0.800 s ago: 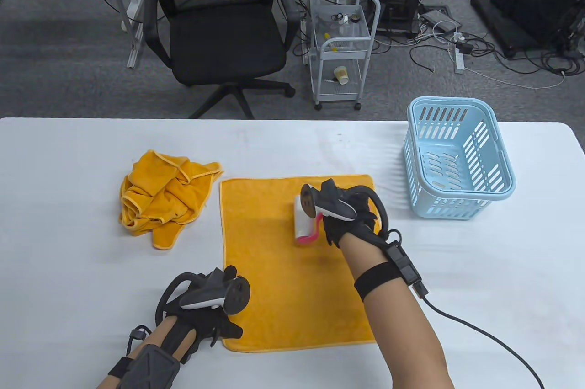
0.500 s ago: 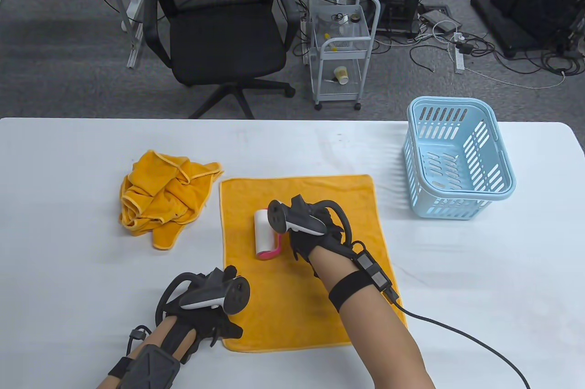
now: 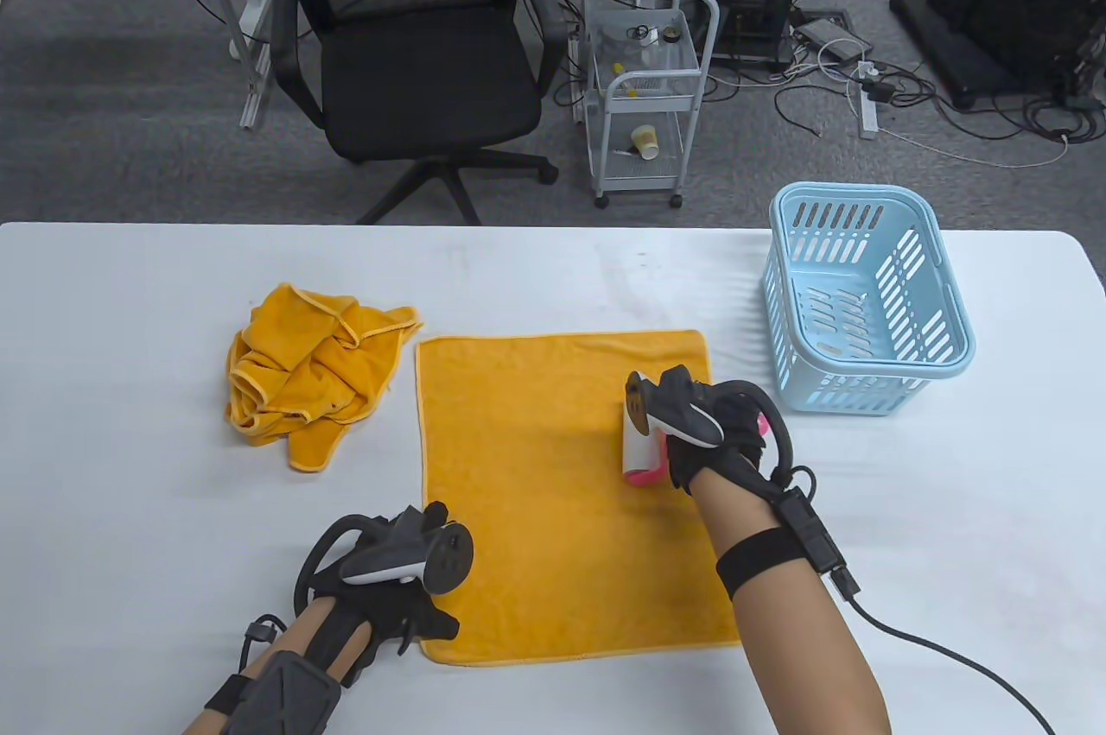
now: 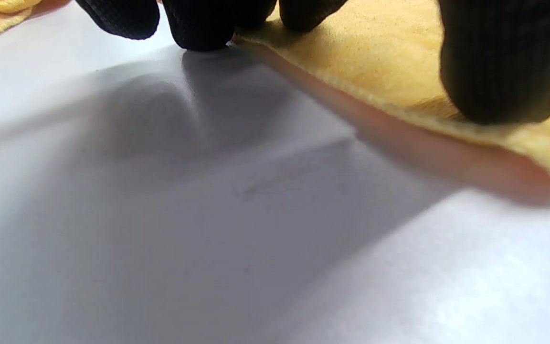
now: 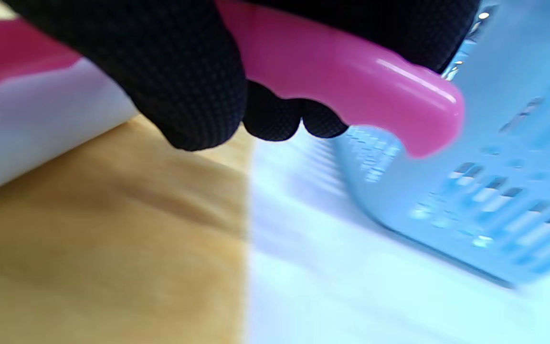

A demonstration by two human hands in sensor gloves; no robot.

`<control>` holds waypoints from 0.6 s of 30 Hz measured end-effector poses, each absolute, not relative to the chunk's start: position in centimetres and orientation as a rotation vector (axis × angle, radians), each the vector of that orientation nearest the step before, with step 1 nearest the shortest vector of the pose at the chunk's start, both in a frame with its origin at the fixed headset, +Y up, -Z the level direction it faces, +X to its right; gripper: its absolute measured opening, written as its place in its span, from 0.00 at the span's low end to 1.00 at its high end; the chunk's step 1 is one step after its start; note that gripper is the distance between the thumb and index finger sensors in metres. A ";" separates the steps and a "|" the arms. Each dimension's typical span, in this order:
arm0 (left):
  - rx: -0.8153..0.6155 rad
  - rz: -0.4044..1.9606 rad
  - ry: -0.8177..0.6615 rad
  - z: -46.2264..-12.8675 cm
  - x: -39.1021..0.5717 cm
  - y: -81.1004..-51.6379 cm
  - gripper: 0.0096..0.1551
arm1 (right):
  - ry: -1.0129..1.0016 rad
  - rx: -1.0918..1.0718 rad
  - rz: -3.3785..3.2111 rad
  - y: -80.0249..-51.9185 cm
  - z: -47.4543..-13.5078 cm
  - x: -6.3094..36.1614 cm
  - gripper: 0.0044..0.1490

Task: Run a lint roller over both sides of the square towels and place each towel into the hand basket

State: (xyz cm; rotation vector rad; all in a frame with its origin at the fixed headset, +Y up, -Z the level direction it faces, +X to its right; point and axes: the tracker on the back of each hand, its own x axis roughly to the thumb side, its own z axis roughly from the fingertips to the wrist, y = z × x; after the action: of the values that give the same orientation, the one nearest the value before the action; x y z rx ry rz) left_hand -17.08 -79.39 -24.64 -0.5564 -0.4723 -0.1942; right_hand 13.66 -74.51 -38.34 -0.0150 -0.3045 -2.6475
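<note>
In the table view, a flat, square orange terry towel (image 3: 553, 493) lay spread on the white table (image 3: 130, 441). The right hand (image 3: 721, 437) rested over the towel's right edge, its fingers wrapped around the pink plastic handle of a lint roller (image 3: 641, 446); the white paper roll lay on the cloth just to the left of those fingers. The left hand (image 3: 393, 588) pressed down on the towel's near left corner, fingers spread and touching the cloth. A crumpled orange towel (image 3: 307, 377) sat well beyond the left fingers, apart from the flat one. A light blue slotted plastic hand basket (image 3: 864, 303) stood beyond and to the right of the right fingers, holding no towel.

In the left wrist view, black gloved fingertips (image 4: 504, 62) bore down on the towel's hemmed edge (image 4: 399, 91), with other tips meeting the table just beside that edge.

In the right wrist view, the gloved fingers (image 5: 184, 81) curled tightly around the pink handle (image 5: 351, 81). The white roll (image 5: 31, 129) touched the orange cloth below them, and the blue basket (image 5: 494, 191), blurred, stood near the handle's end.
</note>
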 end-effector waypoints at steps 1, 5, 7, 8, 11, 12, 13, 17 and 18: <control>-0.556 -0.194 -0.472 -24.6 -17.1 -79.4 0.63 | -0.285 -0.015 -2.633 -74.4 -38.1 14.0 0.35; -0.556 -0.194 -0.472 -24.6 -17.1 -79.4 0.63 | -0.263 -0.141 -2.738 -74.0 -36.6 12.9 0.35; -0.556 -0.195 -0.472 -24.6 -17.1 -79.4 0.63 | -0.259 -0.261 -2.788 -74.2 -35.5 10.9 0.35; -0.555 -0.197 -0.472 -24.6 -17.1 -79.4 0.63 | -0.261 -0.301 -2.802 -74.3 -35.0 10.1 0.35; -0.556 -0.195 -0.472 -24.6 -17.1 -79.4 0.63 | -0.292 -0.485 -2.851 -75.1 -33.2 6.7 0.35; -0.556 -0.195 -0.471 -24.6 -17.1 -79.4 0.63 | -0.300 -0.521 -2.857 -75.4 -32.8 6.0 0.35; -0.556 -0.195 -0.471 -24.6 -17.1 -79.4 0.63 | -0.307 -0.556 -2.859 -75.6 -32.4 5.3 0.35; -0.556 -0.194 -0.471 -24.6 -17.1 -79.4 0.63 | -0.308 -0.613 -2.859 -76.3 -31.4 4.5 0.36; -0.556 -0.194 -0.471 -24.6 -17.1 -79.4 0.63 | -0.315 -0.601 -2.864 -76.3 -31.5 4.9 0.36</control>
State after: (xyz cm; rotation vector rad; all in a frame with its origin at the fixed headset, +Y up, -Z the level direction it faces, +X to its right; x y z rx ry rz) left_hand -17.06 -79.39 -24.62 -0.5558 -0.4711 -0.1940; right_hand 4.91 -76.32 -31.50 -0.6014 -0.3154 -2.8639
